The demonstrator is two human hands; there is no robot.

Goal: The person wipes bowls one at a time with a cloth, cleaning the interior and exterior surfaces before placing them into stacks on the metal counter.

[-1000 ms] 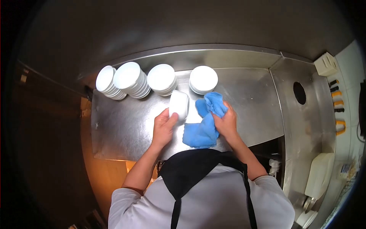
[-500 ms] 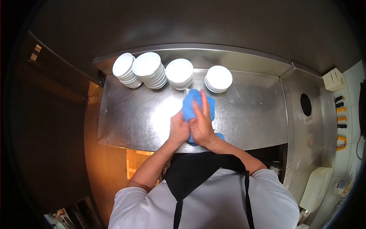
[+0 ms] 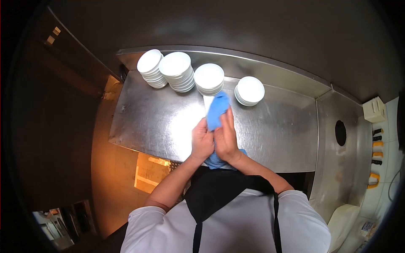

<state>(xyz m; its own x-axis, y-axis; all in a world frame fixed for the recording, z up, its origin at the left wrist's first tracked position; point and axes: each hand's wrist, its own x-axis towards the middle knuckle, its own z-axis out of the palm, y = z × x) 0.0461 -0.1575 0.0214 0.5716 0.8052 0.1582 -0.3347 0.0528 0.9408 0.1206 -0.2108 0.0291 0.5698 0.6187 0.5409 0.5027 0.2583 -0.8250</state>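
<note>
Entry, head view. Found left hand (image 3: 201,141) and right hand (image 3: 225,137) pressed side by side above stainless counter (image 3: 274,126), near its front edge. Noted blue cloth (image 3: 217,110) bunched up past the fingertips, with a second fold hanging below the wrists against black apron (image 3: 215,189). Made out only a thin sliver of white bowl (image 3: 207,101) at the cloth's upper left edge; lost the rest under cloth and hands. Read left hand as clenched around the bowl from its left side, thumb curled in; could not see actual skin-to-ceramic contact. Read right hand as grasping the cloth, fingers laid long and flat along it, pressing it to the bowl. Could not judge the bowl's tilt, nor any gap between it and the counter.

Counted four stacks of white bowls along the back wall: far-left stack (image 3: 150,67), second stack (image 3: 177,71), third stack (image 3: 209,79), low right stack (image 3: 249,90). Placed the wrapped bowl just in front of the third stack; touching or apart, not resolved. Could not count bowls per stack.

Logged round hole (image 3: 340,133) in the side counter at right, and orange-handled items (image 3: 377,143) at the frame edge, too small and warped to identify. Lost the lower left corner to darkness.
</note>
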